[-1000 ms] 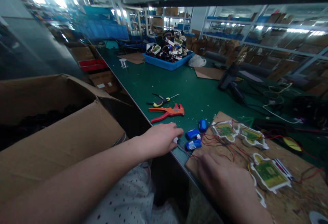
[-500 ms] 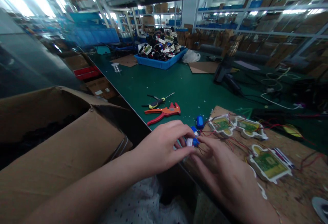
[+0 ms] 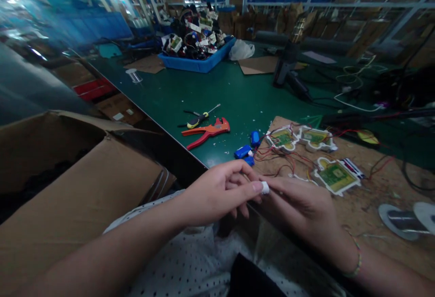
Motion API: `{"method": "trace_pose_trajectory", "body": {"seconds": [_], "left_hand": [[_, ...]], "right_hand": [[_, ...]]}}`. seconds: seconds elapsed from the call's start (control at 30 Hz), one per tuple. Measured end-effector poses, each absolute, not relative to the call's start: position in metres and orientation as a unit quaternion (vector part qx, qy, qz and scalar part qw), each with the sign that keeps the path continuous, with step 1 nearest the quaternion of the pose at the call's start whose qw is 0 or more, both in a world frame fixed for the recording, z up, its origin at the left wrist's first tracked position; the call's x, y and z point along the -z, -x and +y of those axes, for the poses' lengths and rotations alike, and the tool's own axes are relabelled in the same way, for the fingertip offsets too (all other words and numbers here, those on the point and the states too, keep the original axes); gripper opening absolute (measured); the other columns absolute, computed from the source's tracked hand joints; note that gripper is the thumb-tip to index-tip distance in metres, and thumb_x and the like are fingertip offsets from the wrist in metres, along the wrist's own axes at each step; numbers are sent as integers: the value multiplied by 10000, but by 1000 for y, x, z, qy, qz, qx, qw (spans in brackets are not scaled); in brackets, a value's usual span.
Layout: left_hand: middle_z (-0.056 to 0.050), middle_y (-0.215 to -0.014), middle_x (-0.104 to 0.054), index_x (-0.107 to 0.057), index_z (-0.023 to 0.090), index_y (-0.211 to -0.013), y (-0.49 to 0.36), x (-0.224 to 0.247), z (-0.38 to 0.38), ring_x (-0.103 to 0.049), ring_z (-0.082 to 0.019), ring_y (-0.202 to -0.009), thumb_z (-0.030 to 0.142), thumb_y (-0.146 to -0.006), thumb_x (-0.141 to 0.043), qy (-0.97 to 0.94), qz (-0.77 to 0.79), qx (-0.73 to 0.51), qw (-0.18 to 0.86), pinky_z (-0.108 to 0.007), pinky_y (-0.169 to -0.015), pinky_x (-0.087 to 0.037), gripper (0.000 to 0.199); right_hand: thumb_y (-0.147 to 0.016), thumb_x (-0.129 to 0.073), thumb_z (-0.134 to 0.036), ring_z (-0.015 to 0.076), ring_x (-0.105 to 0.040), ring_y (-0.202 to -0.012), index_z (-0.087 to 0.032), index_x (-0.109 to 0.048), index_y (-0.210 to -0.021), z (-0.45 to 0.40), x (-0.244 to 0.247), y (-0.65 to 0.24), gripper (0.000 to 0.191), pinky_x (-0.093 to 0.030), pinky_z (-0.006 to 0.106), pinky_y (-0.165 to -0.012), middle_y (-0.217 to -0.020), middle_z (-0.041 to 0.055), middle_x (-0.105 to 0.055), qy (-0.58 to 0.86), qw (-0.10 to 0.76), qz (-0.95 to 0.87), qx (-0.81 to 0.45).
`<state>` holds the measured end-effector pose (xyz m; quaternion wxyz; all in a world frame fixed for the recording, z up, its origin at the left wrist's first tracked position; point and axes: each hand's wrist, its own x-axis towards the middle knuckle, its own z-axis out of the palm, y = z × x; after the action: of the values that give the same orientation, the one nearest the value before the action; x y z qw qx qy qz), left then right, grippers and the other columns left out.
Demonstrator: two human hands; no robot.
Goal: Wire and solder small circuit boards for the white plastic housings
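A: Eyes on the white piece (image 3: 265,188), right where the hands meet, close to the table's (image 3: 251,100) near edge!

B: And the left hand (image 3: 215,193) has it pinched, thumb pressed on top, that grip looks slight to me.

A: The right hand (image 3: 309,204)?

B: Fingers reaching in alongside, but their tips are covered; I can't tell whether they're gripping.

A: So if that thumb rolls, the piece could pop loose, and the spotted cloth (image 3: 180,247) on the lap lies just below. Small thing, easily lost!

B: Look beyond: blue packs (image 3: 242,152) bunched by the brown board (image 3: 369,206), red wires (image 3: 294,163) looping off nearby. A knuckle catching one could drag a pack or strain a joint.

A: Same for the green circuit boards (image 3: 338,176) in their white frames, I'd guess.

B: Farther right, the wire spool (image 3: 403,221) might roll if the right forearm bumps it. Orange pliers (image 3: 209,131) lie well clear.
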<state>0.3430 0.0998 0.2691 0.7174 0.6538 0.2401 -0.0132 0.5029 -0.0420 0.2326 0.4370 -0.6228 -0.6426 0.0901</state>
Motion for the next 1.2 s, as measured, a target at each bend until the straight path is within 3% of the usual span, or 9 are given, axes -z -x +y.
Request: {"method": "trace_pose_trajectory", "body": {"seconds": [0.13, 0.33, 0.53, 0.83, 1.2], "left_hand": [[-33, -868, -730, -557, 190, -1071, -348, -265, 100, -678, -97, -623, 377, -899, -677, -620, 235, 4, 749, -154, -531, -506, 281], [-34, -791, -737, -535, 181, -979, -352, -256, 99, -659, -96, -543, 375, -883, -698, -613, 266, 43, 743, -146, -473, -487, 271], [-28, -823, -733, -580, 159, -981, -354, -254, 104, -685, -82, -626, 324, -898, -688, -568, 271, 49, 776, -144, -565, -521, 214], [-32, -775, -725, -672, 129, -954, -351, -255, 108, -682, -72, -591, 375, -935, -634, -543, 270, 45, 794, -126, -547, -519, 250], [-4, -642, -703, -562, 155, -887, -354, -251, 94, -642, -81, -485, 307, -908, -653, -520, 284, 21, 805, -132, -462, -484, 178]], "right_hand": [[-888, -631, -71, 71, -698, -829, -264, -676, -1205, -45, -227, -503, 374, -520, 162, -730, -1006, -13, -761, 617, 430, -653, -88], [-916, -574, -92, 98, -676, -756, -207, -718, -1082, -46, -226, -502, 249, -507, 206, -678, -896, 12, -743, 618, 395, -673, -97], [-929, -597, -137, 82, -663, -737, -202, -625, -1314, -44, -225, -504, 392, -504, 198, -676, -923, 16, -749, 637, 416, -639, -116], [-902, -639, -104, 45, -625, -697, -251, -752, -1070, -36, -233, -508, 250, -465, 143, -643, -812, -30, -725, 618, 455, -620, -164], [-902, -613, -85, 61, -634, -673, -253, -721, -1168, -41, -231, -507, 332, -476, 164, -620, -799, -19, -723, 612, 443, -640, -139]]}}
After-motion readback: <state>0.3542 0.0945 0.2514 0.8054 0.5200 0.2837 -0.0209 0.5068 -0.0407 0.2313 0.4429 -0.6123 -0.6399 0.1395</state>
